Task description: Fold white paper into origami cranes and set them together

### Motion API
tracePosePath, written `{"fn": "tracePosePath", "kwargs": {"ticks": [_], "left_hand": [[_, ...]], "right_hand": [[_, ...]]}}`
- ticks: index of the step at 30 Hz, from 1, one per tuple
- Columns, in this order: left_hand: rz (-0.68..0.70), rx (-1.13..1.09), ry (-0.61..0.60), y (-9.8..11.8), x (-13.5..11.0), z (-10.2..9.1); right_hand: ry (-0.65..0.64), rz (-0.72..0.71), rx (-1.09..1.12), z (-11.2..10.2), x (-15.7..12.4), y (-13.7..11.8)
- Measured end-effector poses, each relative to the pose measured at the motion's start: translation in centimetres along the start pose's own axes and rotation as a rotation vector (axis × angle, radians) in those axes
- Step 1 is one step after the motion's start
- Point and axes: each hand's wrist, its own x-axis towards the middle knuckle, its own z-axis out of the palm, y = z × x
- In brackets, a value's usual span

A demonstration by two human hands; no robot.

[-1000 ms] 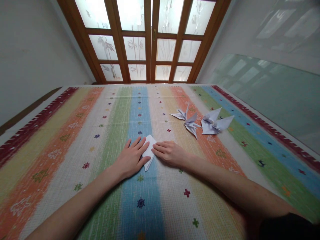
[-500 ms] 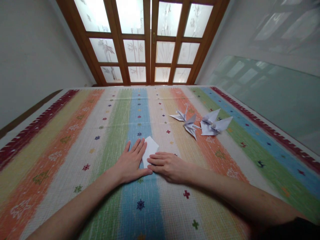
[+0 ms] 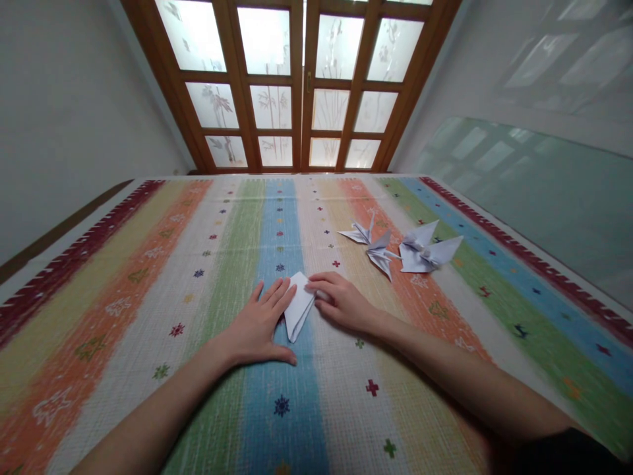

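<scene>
A small sheet of white paper (image 3: 299, 305), folded into a narrow kite shape with layered edges toward its lower tip, lies on the blue stripe of the cloth. My left hand (image 3: 260, 323) rests flat at its left side, fingertips on the paper and thumb spread away below. On the other side, my right hand (image 3: 341, 300) has its fingers drawn together at the paper's right corner, with the fingertips and thumb at that edge. Several folded paper cranes (image 3: 419, 254) sit beyond my right hand, grouped close together.
A striped, patterned tablecloth (image 3: 217, 409) covers the table. A wooden door with frosted panes (image 3: 326, 109) stands past the far edge. Walls rise on both sides, and a pale green glass panel (image 3: 534, 198) leans along the right one.
My right hand has moved up from the paper's lower part to its right corner, uncovering the lower tip. My left hand stays on the left side, its thumb slightly lower. The view has shifted slightly.
</scene>
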Motion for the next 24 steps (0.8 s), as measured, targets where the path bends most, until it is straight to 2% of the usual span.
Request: {"fn": "tracePosePath", "kwargs": {"ticks": [5,10,15,20,24], "left_hand": [[0.018,-0.165,0.138,-0.9,-0.5,-0.3],[-0.003,-0.194,0.283,-2.0,0.2,-0.3],[0.068,-0.15,0.334,-2.9,1.0,-0.5],[0.141,-0.111,0.369,-3.5,1.4,-0.8],[0.162,-0.107,0.339,-3.6,1.7,-1.4]], "right_hand": [[-0.016,-0.109,-0.122,0.2,0.1,0.4],[-0.048,-0.135,-0.106,0.0,0.3,0.5],[-0.026,-0.112,-0.037,-0.1,0.5,1.0],[-0.081,-0.089,0.031,-0.7,0.8,1.3],[-0.099,-0.097,0.056,-0.9,1.0,1.5]]}}
